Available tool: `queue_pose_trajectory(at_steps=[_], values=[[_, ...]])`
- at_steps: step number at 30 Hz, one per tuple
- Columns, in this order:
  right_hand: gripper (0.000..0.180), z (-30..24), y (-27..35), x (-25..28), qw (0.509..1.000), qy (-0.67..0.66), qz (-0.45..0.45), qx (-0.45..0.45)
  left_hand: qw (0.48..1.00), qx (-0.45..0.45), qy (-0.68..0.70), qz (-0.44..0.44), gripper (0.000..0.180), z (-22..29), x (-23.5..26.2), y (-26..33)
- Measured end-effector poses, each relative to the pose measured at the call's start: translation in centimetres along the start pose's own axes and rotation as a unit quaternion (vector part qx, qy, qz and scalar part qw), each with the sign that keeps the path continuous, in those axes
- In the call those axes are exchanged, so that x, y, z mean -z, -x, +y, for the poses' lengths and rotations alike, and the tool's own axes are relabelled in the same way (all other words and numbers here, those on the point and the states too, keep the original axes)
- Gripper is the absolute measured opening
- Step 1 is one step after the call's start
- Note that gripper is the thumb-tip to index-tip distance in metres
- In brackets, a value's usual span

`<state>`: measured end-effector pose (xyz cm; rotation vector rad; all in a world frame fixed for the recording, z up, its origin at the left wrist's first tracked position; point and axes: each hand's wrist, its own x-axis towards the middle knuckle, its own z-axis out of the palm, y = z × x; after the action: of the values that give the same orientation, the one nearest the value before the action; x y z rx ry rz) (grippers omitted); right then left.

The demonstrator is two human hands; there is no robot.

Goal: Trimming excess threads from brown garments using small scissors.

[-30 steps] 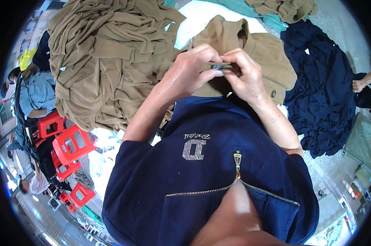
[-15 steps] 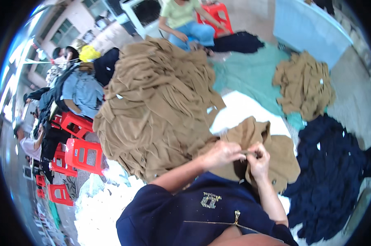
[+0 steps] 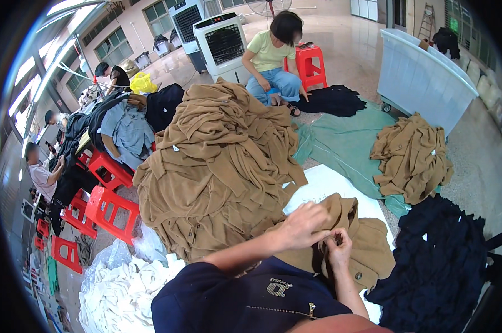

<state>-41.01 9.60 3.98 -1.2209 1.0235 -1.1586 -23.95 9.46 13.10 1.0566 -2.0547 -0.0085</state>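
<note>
A brown buttoned jacket point(image 3: 373, 241) lies bunched across my lap, a dark button showing near its lower edge. My right hand point(image 3: 339, 250) pinches a folded edge of it between thumb and fingers. Close beside, a little higher, my left hand point(image 3: 304, 226) is closed with its fingers curled in; whatever is between them is too small to make out. Under the jacket's far side is a white sheet point(image 3: 323, 186). Left of my hands rises a tall heap of similar brown garments point(image 3: 223, 150).
A smaller brown pile point(image 3: 415, 158) sits on a green sheet point(image 3: 345, 139) at right, with dark navy garments point(image 3: 437, 258) nearer. White cloth point(image 3: 123, 288) lies at lower left beside red stools point(image 3: 112, 213). A seated person point(image 3: 273, 61) handles black cloth; a pale blue bin point(image 3: 423, 83) stands far right.
My left hand has lifted slightly away from the right hand, which still pinches the jacket. The view has tilted up, showing more of the room. The seated person leans toward the black cloth.
</note>
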Motion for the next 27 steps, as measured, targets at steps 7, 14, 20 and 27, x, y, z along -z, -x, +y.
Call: queue_pose_trajectory(at_steps=[7, 14, 20, 27], values=[[0.011, 4.0, 0.6, 0.6, 0.994, 0.095, 0.013, 0.042, 0.803, -0.219, 0.548, -0.078, 0.079, 5.1, 10.9, -11.6], [0.011, 4.0, 0.2, 0.1, 0.998, 0.052, -0.001, -0.021, 0.745, -0.254, 0.611, -0.085, 0.061, 7.1, 10.6, -14.9], [0.018, 4.3, 0.6, 0.8, 1.000, 0.002, -0.027, 0.013, 0.769, -0.269, 0.574, -0.075, 0.058, 8.3, 10.1, -14.8], [0.011, 5.4, 2.0, 0.6, 0.998, 0.067, -0.003, -0.021, 0.804, -0.316, 0.499, -0.070, 0.054, 8.0, 10.4, -13.8]])
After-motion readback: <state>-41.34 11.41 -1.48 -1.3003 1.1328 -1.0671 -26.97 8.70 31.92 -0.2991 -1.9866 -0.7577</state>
